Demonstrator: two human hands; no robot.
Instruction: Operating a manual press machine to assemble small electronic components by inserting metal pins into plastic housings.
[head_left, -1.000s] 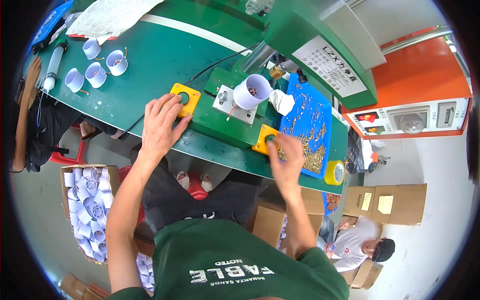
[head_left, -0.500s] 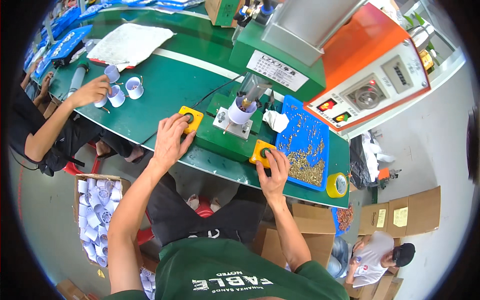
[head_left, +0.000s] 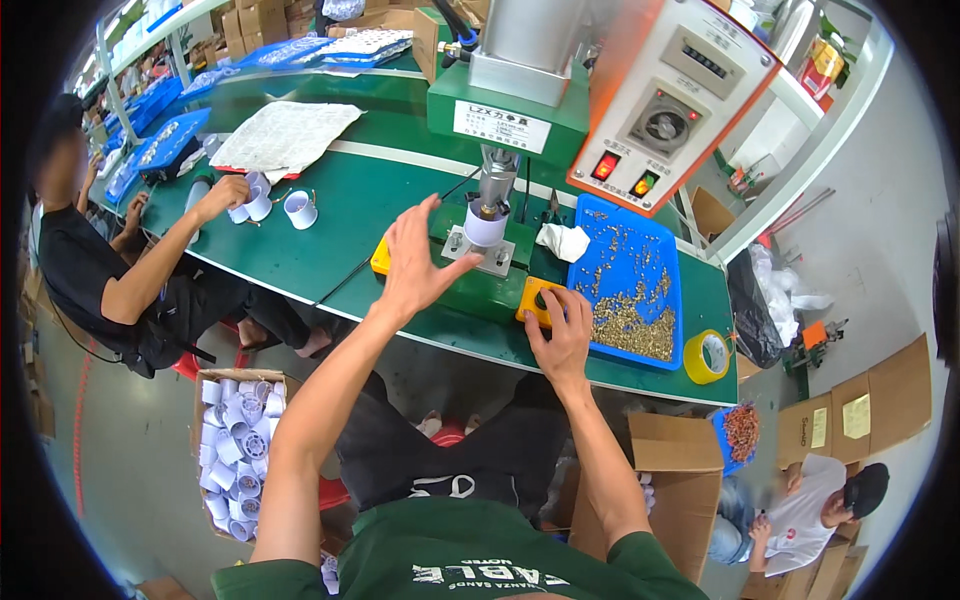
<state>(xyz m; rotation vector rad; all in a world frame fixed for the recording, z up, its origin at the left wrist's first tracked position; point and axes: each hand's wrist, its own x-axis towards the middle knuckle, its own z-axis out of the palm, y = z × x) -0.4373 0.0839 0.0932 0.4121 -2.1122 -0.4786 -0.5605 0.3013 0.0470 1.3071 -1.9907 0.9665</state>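
My left hand [head_left: 415, 265] is raised with its fingers spread, holding nothing. Its thumb points toward a white plastic cup [head_left: 484, 232] that sits upright on the metal plate [head_left: 497, 258] of a green press. The metal press head [head_left: 495, 180] stands right over the cup and reaches its mouth. Behind my left wrist, a yellow push-button box [head_left: 380, 258] is partly hidden. My right hand [head_left: 562, 338] rests on a second yellow push-button box [head_left: 530, 298], fingers apart over its black button.
To the right lie a blue tray [head_left: 655, 250] of small brass parts, a crumpled white cloth [head_left: 563, 242] and yellow tape [head_left: 706, 357]. An orange-and-white control box [head_left: 665, 110] overhangs them. At left a co-worker's hand [head_left: 222, 195] handles cups. A carton of white cups [head_left: 238, 455] stands below.
My left hand has left the left button box and moved right, toward the cup. My right hand stays on its box. The view has shifted, and the co-worker's hand has moved among the cups.
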